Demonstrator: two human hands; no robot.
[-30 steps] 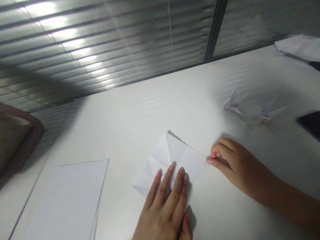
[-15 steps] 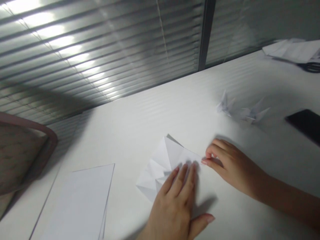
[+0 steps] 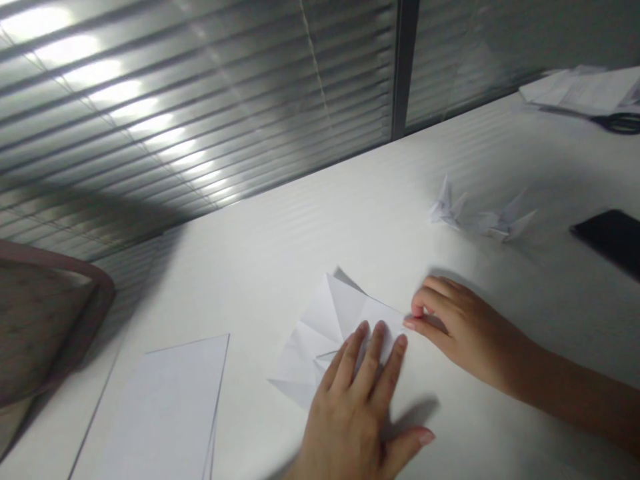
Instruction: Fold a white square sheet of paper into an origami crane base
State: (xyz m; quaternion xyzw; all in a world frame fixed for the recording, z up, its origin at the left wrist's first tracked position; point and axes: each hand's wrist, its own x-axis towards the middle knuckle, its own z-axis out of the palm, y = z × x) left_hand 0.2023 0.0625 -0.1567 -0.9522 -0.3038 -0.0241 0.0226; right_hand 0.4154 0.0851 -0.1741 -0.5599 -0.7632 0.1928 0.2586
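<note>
A creased white sheet of paper [image 3: 320, 327], partly folded, lies on the white table [image 3: 250, 267] at the middle of the view. My left hand [image 3: 357, 393] rests on its lower right part with the fingers spread and the thumb apart, hiding some of the folds. At the paper's right corner, my right hand [image 3: 450, 320] pinches the tip between thumb and forefinger, its other fingers curled. Beyond my right hand stand two small folded paper figures, one on the left [image 3: 447, 208] and one on the right [image 3: 506, 223].
Flat white sheets [image 3: 170, 400] lie at the lower left. A dark phone [image 3: 613, 237] is at the right. Papers [image 3: 585, 90] and black-handled scissors [image 3: 620, 123] are at the far right. A chair [image 3: 45, 320] stands left; window blinds [image 3: 225, 87] rise behind the table.
My left hand has slid slightly to the right over the paper, its fingers spread wider. My right hand keeps its pinch on the corner. The view has shifted a little.
</note>
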